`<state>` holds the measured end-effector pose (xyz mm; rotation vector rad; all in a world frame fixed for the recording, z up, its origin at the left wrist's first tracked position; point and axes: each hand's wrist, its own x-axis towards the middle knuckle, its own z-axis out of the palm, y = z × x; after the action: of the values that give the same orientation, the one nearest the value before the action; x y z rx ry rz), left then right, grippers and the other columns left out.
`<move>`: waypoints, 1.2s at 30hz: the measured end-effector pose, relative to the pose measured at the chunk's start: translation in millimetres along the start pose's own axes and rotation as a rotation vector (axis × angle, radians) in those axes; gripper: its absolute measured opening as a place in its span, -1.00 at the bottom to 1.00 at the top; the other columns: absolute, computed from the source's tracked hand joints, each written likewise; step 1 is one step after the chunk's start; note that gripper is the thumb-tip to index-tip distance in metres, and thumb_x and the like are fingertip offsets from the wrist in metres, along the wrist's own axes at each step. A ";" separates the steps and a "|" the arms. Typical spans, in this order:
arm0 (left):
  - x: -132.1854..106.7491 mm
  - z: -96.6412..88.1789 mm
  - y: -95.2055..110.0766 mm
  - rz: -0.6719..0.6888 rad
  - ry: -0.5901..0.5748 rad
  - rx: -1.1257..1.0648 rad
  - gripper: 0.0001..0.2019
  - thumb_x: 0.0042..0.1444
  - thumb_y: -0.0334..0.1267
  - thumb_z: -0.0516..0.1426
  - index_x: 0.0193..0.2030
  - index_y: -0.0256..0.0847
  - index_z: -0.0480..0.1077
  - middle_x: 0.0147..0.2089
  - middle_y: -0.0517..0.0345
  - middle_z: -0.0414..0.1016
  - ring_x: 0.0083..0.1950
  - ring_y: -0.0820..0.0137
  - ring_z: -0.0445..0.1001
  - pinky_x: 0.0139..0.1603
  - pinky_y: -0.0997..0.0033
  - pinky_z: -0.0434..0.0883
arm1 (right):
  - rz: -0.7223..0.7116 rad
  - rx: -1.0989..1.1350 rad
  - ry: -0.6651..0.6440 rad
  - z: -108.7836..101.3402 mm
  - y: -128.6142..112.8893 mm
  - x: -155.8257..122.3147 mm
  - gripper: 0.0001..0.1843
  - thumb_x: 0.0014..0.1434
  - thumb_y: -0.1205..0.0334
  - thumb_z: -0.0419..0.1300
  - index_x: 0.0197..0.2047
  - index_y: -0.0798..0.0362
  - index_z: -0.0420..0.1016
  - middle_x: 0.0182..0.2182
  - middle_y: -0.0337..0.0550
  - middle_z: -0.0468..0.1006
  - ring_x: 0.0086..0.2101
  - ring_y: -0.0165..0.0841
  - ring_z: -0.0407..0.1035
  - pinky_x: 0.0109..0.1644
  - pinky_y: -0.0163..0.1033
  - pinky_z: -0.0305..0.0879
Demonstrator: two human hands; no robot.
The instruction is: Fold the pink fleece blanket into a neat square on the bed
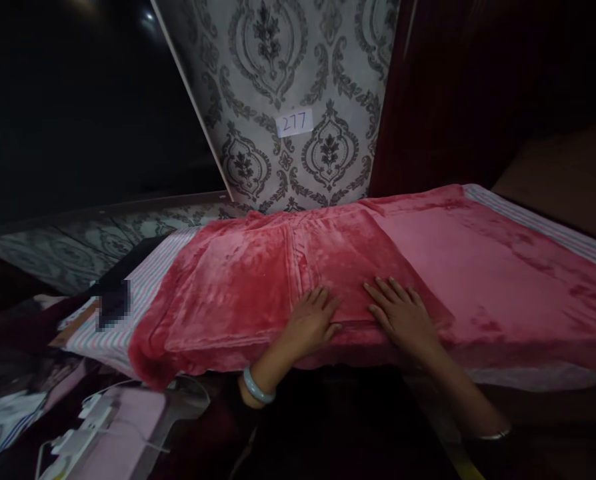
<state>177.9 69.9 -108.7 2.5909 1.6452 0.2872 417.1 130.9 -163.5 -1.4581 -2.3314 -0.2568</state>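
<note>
A garment of red plush (233, 280), apparently a pair of trousers, lies spread on a pink plush blanket (458, 260). My left hand (311, 320) rests on the garment near its middle seam, fingers stretched forward and apart. On the garment's right part lies my right hand (403, 313), flat with its fingers spread. Neither hand grips anything. A pale bangle (258, 387) circles my left wrist, and a thin band is on the right one. The garment's near edge runs just under both palms.
Under the blanket shows a striped cloth (163, 260) at both ends. Patterned wallpaper with a paper label (295, 123) reading 277 stands behind. At lower left are a white power strip (85, 427) with cables, a pink box-like surface (133, 433) and piled clothes (13, 413).
</note>
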 end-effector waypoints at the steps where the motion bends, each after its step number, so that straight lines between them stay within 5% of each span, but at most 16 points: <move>1: -4.2 -1.4 0.4 0.012 0.018 -0.020 -0.40 0.36 -0.07 0.13 0.46 -0.27 0.24 0.50 -0.30 0.22 0.54 -0.01 0.15 0.51 -0.16 0.18 | -0.003 0.005 0.007 0.3 0.3 -0.4 -0.48 0.45 0.09 -0.02 0.40 -0.15 0.40 0.38 -0.10 0.34 0.35 -0.04 0.20 0.37 0.21 0.12; 7: -52.4 -14.7 -27.8 -0.093 0.252 -0.112 -0.51 0.39 -0.11 0.06 0.40 -0.17 0.31 0.44 -0.14 0.35 0.52 0.12 0.22 0.54 -0.20 0.12 | -0.015 0.088 0.034 0.7 4.5 -3.2 -0.44 0.45 0.08 -0.13 0.35 -0.11 0.46 0.32 -0.07 0.42 0.32 -0.03 0.25 0.33 0.26 0.18; 13: -134.5 -44.7 -118.1 -0.603 0.546 0.039 -0.54 0.34 -0.09 0.04 0.28 -0.23 0.43 0.33 -0.21 0.48 0.41 0.02 0.37 0.45 -0.19 0.26 | -0.134 0.270 0.181 3.4 -15.6 3.5 -0.42 0.44 0.11 -0.17 0.33 -0.02 0.47 0.24 0.02 0.50 0.28 -0.03 0.30 0.34 0.26 0.16; 17: -180.0 -45.2 -158.9 -0.865 0.602 0.066 -0.48 0.23 -0.05 0.11 0.25 -0.29 0.43 0.31 -0.25 0.48 0.39 -0.06 0.39 0.42 -0.17 0.30 | -0.268 0.331 0.200 11.6 -46.6 7.3 -0.46 0.41 0.12 -0.10 0.29 -0.08 0.52 0.21 0.02 0.53 0.25 0.00 0.33 0.34 0.26 0.18; 21: -198.3 -27.7 -168.6 -0.906 0.608 -0.057 -0.46 0.20 -0.02 0.09 0.23 -0.30 0.43 0.26 -0.27 0.53 0.33 -0.06 0.45 0.37 -0.16 0.35 | -0.394 0.341 0.188 11.4 -81.9 7.4 -0.47 0.44 0.15 -0.11 0.30 -0.03 0.50 0.22 0.03 0.52 0.23 -0.03 0.36 0.31 0.26 0.22; 24: -203.1 -24.0 -171.1 -0.923 0.716 -0.167 -0.43 0.15 0.01 0.13 0.23 -0.27 0.44 0.20 -0.22 0.57 0.27 -0.05 0.50 0.34 -0.13 0.37 | -0.467 0.352 0.147 6.5 -107.6 8.4 -0.49 0.43 0.18 -0.05 0.33 -0.01 0.47 0.27 0.00 0.48 0.26 -0.08 0.33 0.35 0.22 0.20; 28: -210.3 -33.5 -179.2 -1.033 0.837 -0.405 -0.37 0.03 0.04 0.20 0.19 -0.27 0.46 -0.08 -0.10 0.66 -0.03 0.05 0.62 0.01 0.07 0.53 | -0.513 0.348 0.122 6.4 -131.8 8.2 -0.49 0.38 0.26 0.01 0.32 0.04 0.47 0.23 0.02 0.51 0.22 -0.12 0.38 0.34 0.16 0.24; 32: -216.3 -42.0 -183.0 -1.113 0.851 -0.515 -0.57 -0.09 0.08 0.27 -0.19 -0.22 0.56 -0.36 0.04 0.59 -0.29 0.18 0.54 -0.28 0.27 0.44 | -0.541 0.321 0.147 9.1 -139.4 6.0 -0.55 0.34 0.32 0.06 0.23 0.08 0.54 0.17 0.08 0.56 0.14 -0.10 0.44 0.30 0.16 0.28; 36: -216.6 -44.6 -174.9 -1.087 0.769 -0.496 -0.58 -0.11 0.18 0.29 -0.57 -0.13 0.37 -0.58 0.21 0.35 -0.45 0.32 0.38 -0.44 0.38 0.26 | -0.539 0.318 0.163 7.0 -138.7 4.5 -0.56 0.34 0.32 0.06 0.21 0.11 0.55 0.15 0.11 0.57 0.13 -0.07 0.45 0.29 0.19 0.28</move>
<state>-75.9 -52.6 -118.1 0.9951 2.4432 1.4235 289.9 75.1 -161.9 -0.6233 -2.4460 -0.1294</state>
